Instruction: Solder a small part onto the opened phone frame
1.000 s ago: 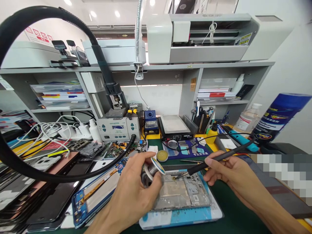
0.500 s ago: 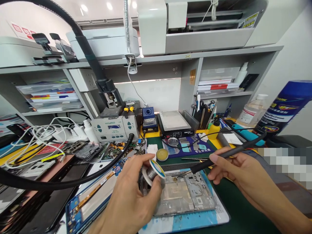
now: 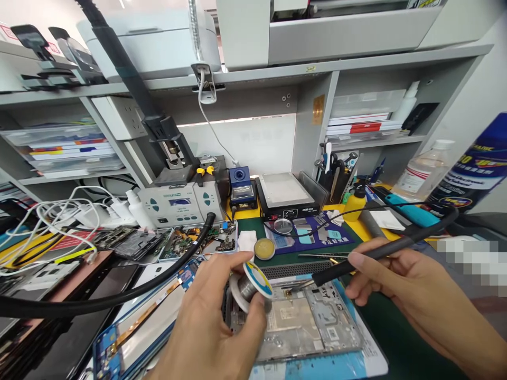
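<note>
My left hand (image 3: 222, 316) pinches a spool of solder wire (image 3: 249, 287) between thumb and fingers, over the left side of a metal phone frame (image 3: 293, 330). In my right hand (image 3: 407, 285) is a soldering iron (image 3: 372, 256) with a black handle, held like a pen. Its metal tip points down and left to a small gold-coloured part (image 3: 288, 292) near the frame's upper edge; whether it touches cannot be told. The frame lies on a blue-and-white pad (image 3: 372, 353). A round tin of yellowish paste (image 3: 264, 248) stands just beyond the spool.
A hot-air station (image 3: 184, 203) stands behind, its black hose (image 3: 119, 298) crossing in front at left. Phone parts, among them a blue phone frame (image 3: 146, 327), crowd the left. A heating plate (image 3: 283, 192), tweezers (image 3: 317, 255) and a yellow bottle (image 3: 355, 203) lie beyond my hands.
The head view has tilted down and come closer. The iron's tip now sits nearer the small gold-coloured part. Both hands keep their hold on the spool and the iron.
</note>
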Motion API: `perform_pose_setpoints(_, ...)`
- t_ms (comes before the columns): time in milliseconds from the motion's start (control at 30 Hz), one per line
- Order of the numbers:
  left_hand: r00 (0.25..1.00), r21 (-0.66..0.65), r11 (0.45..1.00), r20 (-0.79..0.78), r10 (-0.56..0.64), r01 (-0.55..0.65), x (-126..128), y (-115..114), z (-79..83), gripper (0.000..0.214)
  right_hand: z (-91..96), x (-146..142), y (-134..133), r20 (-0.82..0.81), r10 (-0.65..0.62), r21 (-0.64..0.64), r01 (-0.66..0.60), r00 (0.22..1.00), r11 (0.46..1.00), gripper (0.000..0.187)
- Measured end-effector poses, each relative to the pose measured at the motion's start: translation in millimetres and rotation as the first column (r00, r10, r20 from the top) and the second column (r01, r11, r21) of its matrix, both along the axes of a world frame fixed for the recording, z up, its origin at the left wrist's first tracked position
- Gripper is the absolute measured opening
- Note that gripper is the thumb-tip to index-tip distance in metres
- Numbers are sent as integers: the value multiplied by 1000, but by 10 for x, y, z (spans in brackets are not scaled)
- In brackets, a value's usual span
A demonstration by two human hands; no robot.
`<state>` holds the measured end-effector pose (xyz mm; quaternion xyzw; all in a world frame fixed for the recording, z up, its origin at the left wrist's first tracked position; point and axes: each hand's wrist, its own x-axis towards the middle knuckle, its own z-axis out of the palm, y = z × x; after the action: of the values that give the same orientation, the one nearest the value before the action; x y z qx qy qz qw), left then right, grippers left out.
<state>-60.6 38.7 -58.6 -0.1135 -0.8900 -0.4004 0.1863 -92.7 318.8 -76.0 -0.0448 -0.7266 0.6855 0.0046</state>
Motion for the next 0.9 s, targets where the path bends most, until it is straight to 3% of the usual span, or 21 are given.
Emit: perform_pose_setpoints(900,999,-54,997,-2,-51,51,-9,-38,1,37,-70,-22,46,4,7,-12,-7,1000,1000,40)
